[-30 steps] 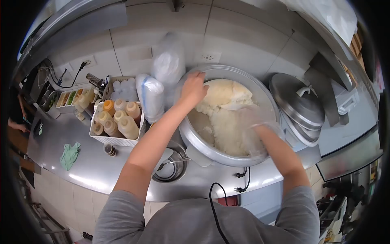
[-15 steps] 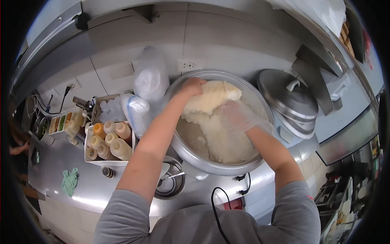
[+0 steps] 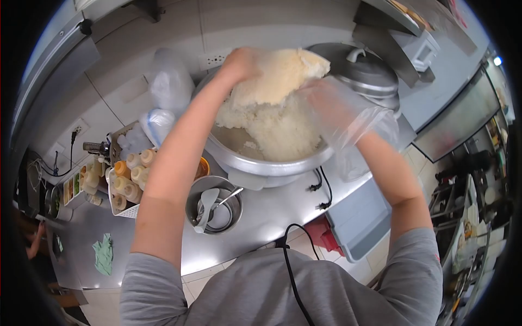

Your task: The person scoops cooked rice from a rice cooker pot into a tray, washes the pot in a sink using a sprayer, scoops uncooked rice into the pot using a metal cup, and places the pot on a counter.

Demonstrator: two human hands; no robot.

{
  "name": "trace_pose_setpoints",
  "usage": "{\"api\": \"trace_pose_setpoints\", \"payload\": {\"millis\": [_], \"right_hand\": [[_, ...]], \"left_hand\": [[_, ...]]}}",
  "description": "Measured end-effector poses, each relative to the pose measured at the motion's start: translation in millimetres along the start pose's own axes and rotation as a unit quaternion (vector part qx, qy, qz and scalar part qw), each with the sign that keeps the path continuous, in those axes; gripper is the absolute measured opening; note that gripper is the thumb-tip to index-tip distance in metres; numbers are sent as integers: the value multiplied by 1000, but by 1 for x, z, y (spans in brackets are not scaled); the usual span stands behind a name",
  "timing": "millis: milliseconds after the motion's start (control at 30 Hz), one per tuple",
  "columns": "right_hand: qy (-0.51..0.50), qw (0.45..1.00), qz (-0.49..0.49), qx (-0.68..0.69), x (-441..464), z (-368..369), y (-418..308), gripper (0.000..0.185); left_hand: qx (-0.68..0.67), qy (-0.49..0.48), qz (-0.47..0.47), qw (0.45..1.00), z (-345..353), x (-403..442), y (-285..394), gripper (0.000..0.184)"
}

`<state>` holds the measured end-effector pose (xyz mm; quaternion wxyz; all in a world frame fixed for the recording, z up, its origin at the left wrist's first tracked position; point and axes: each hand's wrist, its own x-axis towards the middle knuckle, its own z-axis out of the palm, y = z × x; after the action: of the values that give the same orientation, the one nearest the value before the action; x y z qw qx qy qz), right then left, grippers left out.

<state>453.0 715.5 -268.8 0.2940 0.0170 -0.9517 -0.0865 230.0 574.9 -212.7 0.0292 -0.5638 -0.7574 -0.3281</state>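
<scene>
A large slab of cooked rice with a pale golden crust (image 3: 285,73) is lifted and tilted above a big metal pot (image 3: 261,163). My left hand (image 3: 242,64) is bare and grips the slab's upper left edge. At the slab's lower right edge is my right hand (image 3: 329,103), inside a loose clear plastic glove (image 3: 370,136); motion smears its fingers, so their grip is unclear. Loose white rice (image 3: 280,133) lies heaped in the pot beneath the slab.
Left of the pot stand plastic-wrapped bundles (image 3: 169,81) and a white basket of squeeze bottles (image 3: 128,179). In front is a metal bowl (image 3: 223,225) with a rice paddle (image 3: 205,209). A domed lid (image 3: 359,68) sits behind right; a grey bin (image 3: 361,223) is below the counter.
The rice slab has risen and tilted up, with my left hand on it. My right hand has moved from the loose rice up to the slab's right edge. The camera view has shifted.
</scene>
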Motion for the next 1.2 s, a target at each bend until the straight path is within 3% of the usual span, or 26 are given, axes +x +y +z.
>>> {"api": "trace_pose_setpoints", "payload": {"millis": [167, 200, 300, 367, 500, 567, 600, 633, 700, 733, 800, 933, 967, 1000, 1033, 1100, 1133, 1200], "right_hand": [[-154, 982, 105, -22, -2, -136, -45, 17], [-157, 980, 116, -24, -21, -135, -33, 17], [-12, 995, 95, -12, -82, -143, -9, 26], [-12, 982, 173, -81, -109, -179, -32, 28], [-60, 966, 231, -104, -193, -211, -18, 26], [-138, 943, 299, -58, -228, -232, -22, 26], [-160, 944, 287, -36, -251, -240, -16, 6], [-159, 942, 294, -38, -281, -237, -12, 6], [80, 964, 254, -3, -355, -212, -11, 12], [80, 963, 257, -3, -387, -202, -9, 12], [84, 901, 416, 86, -452, -178, -3, 18], [76, 943, 323, 21, -578, -105, 18, 22], [127, 835, 519, 135, -596, -89, 13, 18], [167, 672, 681, 240, -612, -75, 11, 14], [163, 673, 678, 247, -626, -63, 13, 14], [81, 857, 508, 14, -645, -37, 23, 14], [82, 863, 498, 24, -653, -24, 28, 14], [-8, 829, 559, -27, -670, 9, 35, 16]], "left_hand": [[-69, -27, 68, 995, -6, 8, 78, 50], [-61, -21, 95, 993, 0, 10, 95, 49], [-66, -30, 141, 987, 29, 21, 146, 45], [-80, -60, 166, 981, 50, 22, 185, 45], [-111, -104, 200, 968, 118, 15, 260, 45], [-113, -113, 247, 956, 162, 9, 293, 50], [-122, -150, 242, 951, 185, 5, 309, 48], [-131, -187, 237, 944, 204, 2, 322, 47], [-134, -197, 247, 939, 231, -7, 344, 47], [-136, -199, 252, 937, 242, -8, 355, 47], [-151, -211, 250, 933, 257, -2, 367, 48], [-140, -202, 239, 940, 272, 21, 356, 44], [-128, -184, 234, 946, 272, 26, 350, 42], [-110, -189, 217, 951, 270, 31, 342, 40], [-91, -192, 200, 957, 267, 35, 334, 38], [-105, -181, 157, 965, 256, 31, 318, 36], [-123, -169, 120, 971, 249, 28, 311, 35], [-116, -162, 93, 976, 245, 22, 288, 34]]}}
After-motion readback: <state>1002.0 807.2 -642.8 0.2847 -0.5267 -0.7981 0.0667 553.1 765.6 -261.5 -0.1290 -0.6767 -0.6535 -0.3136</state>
